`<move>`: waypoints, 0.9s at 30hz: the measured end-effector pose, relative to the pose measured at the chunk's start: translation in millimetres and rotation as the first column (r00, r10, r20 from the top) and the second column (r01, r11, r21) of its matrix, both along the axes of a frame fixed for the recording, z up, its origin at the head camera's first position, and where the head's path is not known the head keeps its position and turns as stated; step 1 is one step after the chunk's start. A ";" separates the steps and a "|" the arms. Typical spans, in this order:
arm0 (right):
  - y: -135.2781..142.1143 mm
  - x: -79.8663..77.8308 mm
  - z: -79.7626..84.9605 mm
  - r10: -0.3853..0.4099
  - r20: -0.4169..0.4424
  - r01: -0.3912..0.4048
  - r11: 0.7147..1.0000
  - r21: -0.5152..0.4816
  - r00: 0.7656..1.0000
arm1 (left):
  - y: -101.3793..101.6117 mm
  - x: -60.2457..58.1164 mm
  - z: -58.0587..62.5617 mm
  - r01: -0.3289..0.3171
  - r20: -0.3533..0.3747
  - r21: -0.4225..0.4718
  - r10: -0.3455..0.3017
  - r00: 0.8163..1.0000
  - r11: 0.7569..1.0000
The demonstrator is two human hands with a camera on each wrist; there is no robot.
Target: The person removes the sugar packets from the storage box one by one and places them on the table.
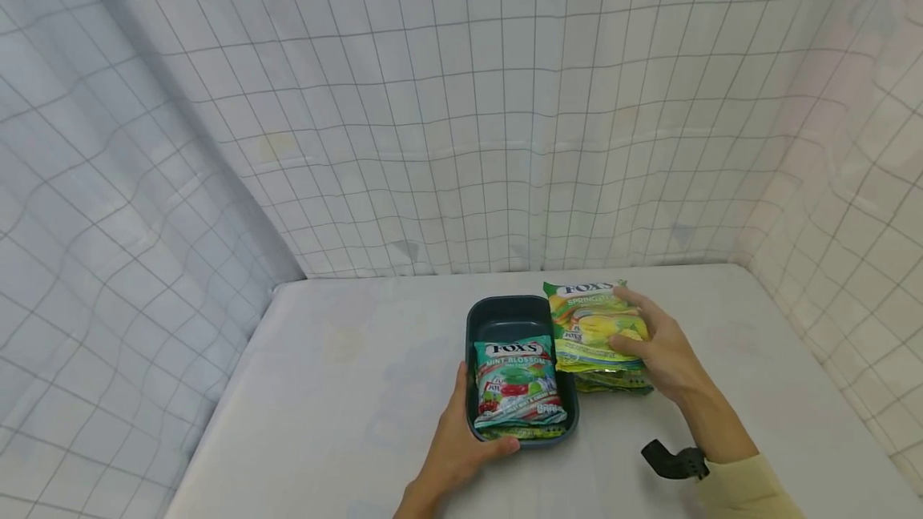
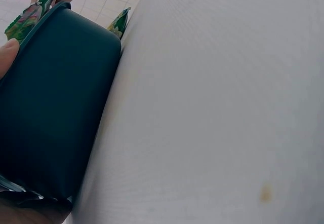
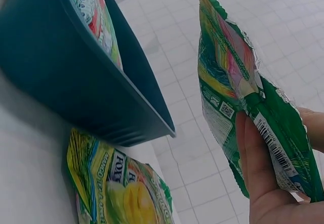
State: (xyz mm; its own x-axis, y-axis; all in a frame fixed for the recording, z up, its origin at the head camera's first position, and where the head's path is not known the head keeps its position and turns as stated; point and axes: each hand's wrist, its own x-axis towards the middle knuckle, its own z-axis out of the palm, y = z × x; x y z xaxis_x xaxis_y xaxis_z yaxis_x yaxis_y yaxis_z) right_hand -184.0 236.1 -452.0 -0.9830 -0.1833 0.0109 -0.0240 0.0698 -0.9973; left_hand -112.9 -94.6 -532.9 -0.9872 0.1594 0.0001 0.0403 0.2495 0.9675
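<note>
A dark teal rectangular bin (image 1: pixel 507 315) stands on the table, a green Fox's Mint Blossom candy bag (image 1: pixel 519 383) lying in it on top of another bag (image 1: pixel 522 432). My left hand (image 1: pixel 457 447) grips the bin at its near left corner, thumb at the near rim and fingers along the left wall. Above the table, just right of the bin, my right hand (image 1: pixel 671 355) pinches a yellow-green Fox's candy bag (image 1: pixel 586 319), thumb on its printed front. In the right wrist view, fingers (image 3: pixel 255 158) press against its barcoded back.
Beneath the held bag, another yellow-green candy bag (image 3: pixel 126 193) lies on the white table (image 1: pixel 346 391), close against the bin's right side. A grid-patterned white sheet (image 1: pixel 461 142) rises behind the table and along both sides. A black strap (image 1: pixel 676 460) is on the right wrist.
</note>
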 end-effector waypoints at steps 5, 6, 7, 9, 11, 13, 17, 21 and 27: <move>7.5 0.0 -3.2 -0.014 0.006 0.014 1.000 -0.013 1.000 | -0.5 0.1 -1.7 -0.002 -0.010 -0.011 0.002 1.000 1.000; 8.9 0.0 -3.9 -0.018 0.007 0.018 1.000 -0.018 1.000 | -0.5 0.3 -1.6 -0.001 -0.010 -0.008 0.001 1.000 1.000; 10.5 -0.3 -4.6 -0.023 0.009 0.023 1.000 -0.020 1.000 | -0.6 0.3 -2.2 -0.001 -0.012 -0.007 0.001 1.000 1.000; 14.1 -0.5 -5.3 -0.031 0.012 0.032 0.999 -0.030 0.999 | -0.8 0.4 -2.6 0.002 -0.011 0.000 -0.002 1.000 1.000; 17.8 -0.8 -5.9 -0.042 0.016 0.043 0.998 -0.040 0.999 | -0.8 0.4 -2.5 0.005 -0.011 0.008 -0.004 1.000 1.000; 22.0 -0.9 -6.4 -0.056 0.017 0.057 0.997 -0.044 0.998 | -0.7 0.4 -2.0 0.006 -0.009 0.008 -0.006 1.000 1.000; 30.7 -0.8 -7.1 -0.079 0.009 0.079 0.995 -0.056 0.997 | -0.2 0.4 -0.4 0.007 -0.005 0.006 -0.006 1.000 1.000; 38.4 -1.2 -9.2 -0.084 0.004 0.084 0.992 -0.097 0.996 | -0.1 0.4 -0.5 0.007 -0.005 0.007 -0.007 1.000 1.000; 51.9 -1.9 -15.0 -0.089 0.010 0.090 0.987 -0.131 0.996 | 0.0 0.0 -2.0 0.007 -0.003 -0.004 -0.007 1.000 1.000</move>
State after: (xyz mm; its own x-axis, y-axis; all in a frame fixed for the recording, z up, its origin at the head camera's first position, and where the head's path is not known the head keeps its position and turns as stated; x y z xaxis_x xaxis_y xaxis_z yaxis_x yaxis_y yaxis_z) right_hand -185.9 288.0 -467.0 -0.9955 -0.0919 0.0247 -0.0192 -0.0604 -0.9980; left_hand -112.9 -94.6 -534.9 -0.9861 0.1660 0.0024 0.0450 0.2530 0.9664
